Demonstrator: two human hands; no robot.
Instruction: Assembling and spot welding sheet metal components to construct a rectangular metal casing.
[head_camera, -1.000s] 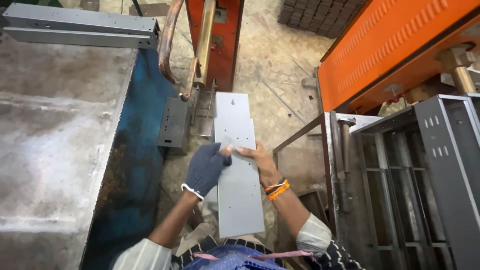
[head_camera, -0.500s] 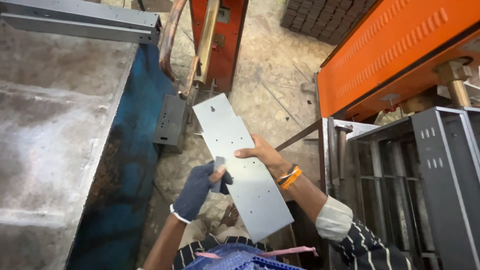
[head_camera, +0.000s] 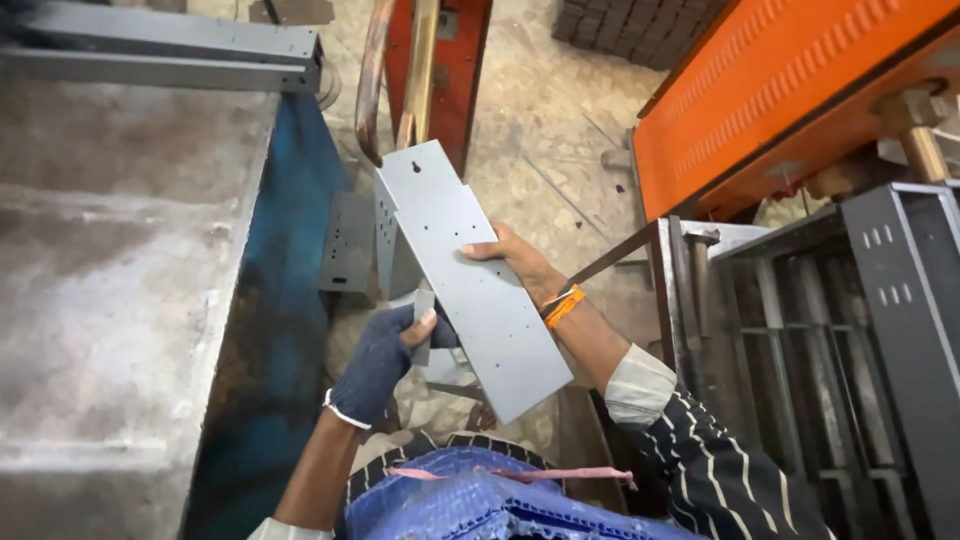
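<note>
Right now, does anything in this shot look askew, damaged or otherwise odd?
Only a mismatch: the left hand wears a dark knit glove with an open fingertip, while the right hand is bare on the grey punched sheet-metal panel. The panel is held tilted; it shows no dents or bends.

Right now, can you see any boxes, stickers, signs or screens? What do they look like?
None in view: no packages, labels, signs or screens.
The hands hold only a bare grey metal plate with small holes, no sticker on it.
</note>
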